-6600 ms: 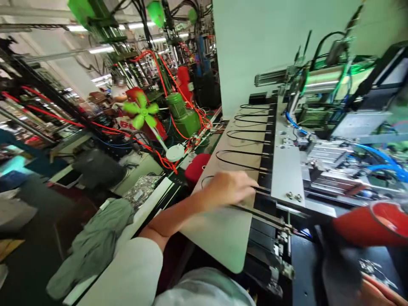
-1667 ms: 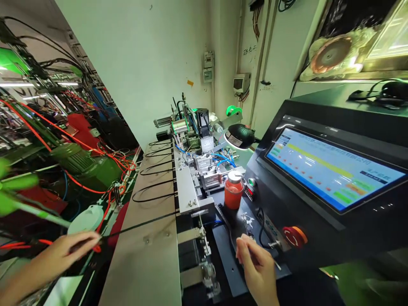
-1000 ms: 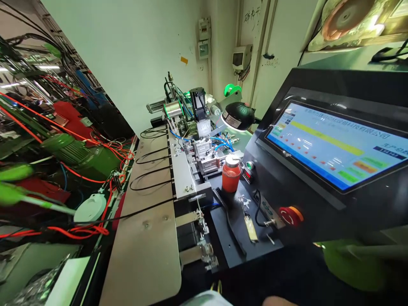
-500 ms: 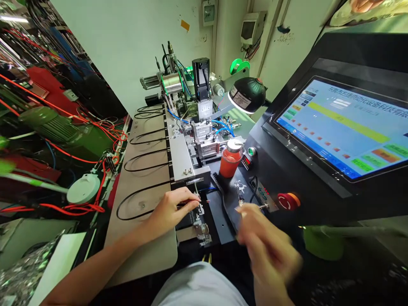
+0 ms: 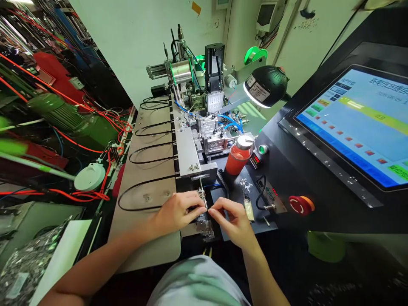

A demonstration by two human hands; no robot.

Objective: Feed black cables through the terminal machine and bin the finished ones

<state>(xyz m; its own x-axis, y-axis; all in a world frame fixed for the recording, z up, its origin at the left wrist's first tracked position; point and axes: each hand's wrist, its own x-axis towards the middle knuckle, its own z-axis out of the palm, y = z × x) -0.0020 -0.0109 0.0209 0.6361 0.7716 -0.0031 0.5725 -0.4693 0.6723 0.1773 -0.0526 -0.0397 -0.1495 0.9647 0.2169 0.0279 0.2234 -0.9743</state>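
Note:
My left hand (image 5: 183, 210) reaches in over the metal fixture (image 5: 205, 229) at the near end of the machine's track, thumb and forefinger pinched together. My right hand (image 5: 234, 221) meets it from the other side, also in a pinch, its fingertips almost touching the left ones. Whatever small piece is between the fingers is too small and hidden to make out. Just left of the left hand, a black cable loop (image 5: 119, 197) lies on the flat plate (image 5: 153, 250), its end running toward the track.
Small loose metal parts (image 5: 246, 185) and a clear bag (image 5: 248, 209) lie right of my hands, near a red jar (image 5: 237, 159). Beyond are a lamp (image 5: 266, 87), the machine's press unit (image 5: 214, 76), a red emergency stop button (image 5: 299, 205) and a touchscreen (image 5: 360, 127).
My right hand has moved left and forward from the small parts to the fixture, meeting the left hand. The left hand stays pinched at the fixture. The view has shifted slightly.

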